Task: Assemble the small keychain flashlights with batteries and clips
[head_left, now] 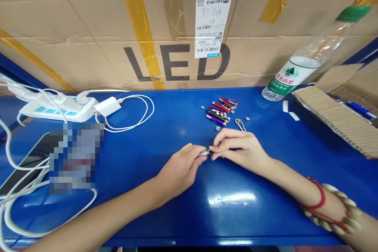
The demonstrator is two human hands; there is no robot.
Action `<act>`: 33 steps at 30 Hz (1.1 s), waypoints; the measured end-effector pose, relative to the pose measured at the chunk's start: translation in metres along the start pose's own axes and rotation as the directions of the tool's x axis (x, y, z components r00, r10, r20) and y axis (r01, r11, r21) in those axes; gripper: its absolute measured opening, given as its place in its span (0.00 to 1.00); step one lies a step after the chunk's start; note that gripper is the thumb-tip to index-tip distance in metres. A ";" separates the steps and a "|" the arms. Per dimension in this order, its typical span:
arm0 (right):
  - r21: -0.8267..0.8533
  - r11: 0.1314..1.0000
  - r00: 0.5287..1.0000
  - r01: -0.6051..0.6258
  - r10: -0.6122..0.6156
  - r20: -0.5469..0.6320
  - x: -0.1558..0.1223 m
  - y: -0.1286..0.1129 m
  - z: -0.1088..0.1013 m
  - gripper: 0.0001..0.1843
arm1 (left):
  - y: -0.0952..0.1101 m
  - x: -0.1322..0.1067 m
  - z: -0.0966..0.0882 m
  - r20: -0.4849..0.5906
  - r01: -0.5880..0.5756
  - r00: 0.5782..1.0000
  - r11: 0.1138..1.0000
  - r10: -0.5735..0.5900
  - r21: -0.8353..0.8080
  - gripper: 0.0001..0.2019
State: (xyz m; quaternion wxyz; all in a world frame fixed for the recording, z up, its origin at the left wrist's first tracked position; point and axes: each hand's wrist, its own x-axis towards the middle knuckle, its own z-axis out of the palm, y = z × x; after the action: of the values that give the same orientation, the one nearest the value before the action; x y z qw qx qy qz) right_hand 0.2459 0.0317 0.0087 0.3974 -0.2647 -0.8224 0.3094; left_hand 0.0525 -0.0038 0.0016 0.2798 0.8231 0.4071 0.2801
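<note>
My left hand (181, 167) and my right hand (238, 147) meet over the blue table (177, 134), both pinching one small silver metal piece (205, 152) between their fingertips. The fingers of each hand are curled closed around it. Just beyond the hands lies a small pile of mini keychain flashlights (221, 111), red, purple and black, with loose button cells (247, 118) and a silver clip (240, 124) scattered around them. A red cord and a bead bracelet (330, 208) circle my right wrist.
A large cardboard box marked LED (177, 27) stands along the back. A water bottle (307, 61) leans at back right beside stacked cardboard sheets (336, 120). At left lie a white power strip (59, 108), a charger with cables (124, 114) and a phone (26, 165).
</note>
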 end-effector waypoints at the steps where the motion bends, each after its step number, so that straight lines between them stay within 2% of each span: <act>1: 0.028 1.000 1.000 -0.007 0.007 0.004 -0.001 0.000 0.000 0.07 | 0.000 0.000 0.000 -0.001 -0.021 1.000 1.000 0.021 0.014 0.10; 7: 0.078 0.996 0.998 -0.047 0.044 0.038 -0.003 0.002 0.003 0.07 | -0.002 -0.001 0.000 -0.031 -0.134 0.990 0.988 0.137 0.073 0.13; 13: 0.037 0.999 1.000 -0.002 0.002 0.000 -0.003 -0.001 0.008 0.08 | -0.004 0.000 0.001 -0.072 -0.232 0.969 0.971 0.237 0.062 0.12; 22: 0.020 0.995 0.994 -0.100 0.101 -0.048 -0.001 -0.010 0.014 0.14 | -0.011 -0.005 0.006 -0.178 -0.278 0.937 0.951 0.299 0.134 0.08; 25: 0.011 0.994 0.992 -0.113 0.113 -0.059 0.000 -0.008 0.015 0.15 | -0.011 -0.005 0.007 -0.200 -0.268 0.935 0.952 0.294 0.146 0.08; 33: 0.037 0.991 0.990 -0.131 0.133 -0.055 0.003 -0.007 0.010 0.12 | -0.003 -0.002 0.003 -0.191 -0.143 0.969 0.986 0.158 0.088 0.08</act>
State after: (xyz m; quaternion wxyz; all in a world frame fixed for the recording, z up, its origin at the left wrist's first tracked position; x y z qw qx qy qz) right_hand 0.2347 0.0261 0.0097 0.4038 -0.3207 -0.7860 0.3411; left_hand 0.0519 -0.0045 -0.0026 0.1857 0.8296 0.3791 0.3654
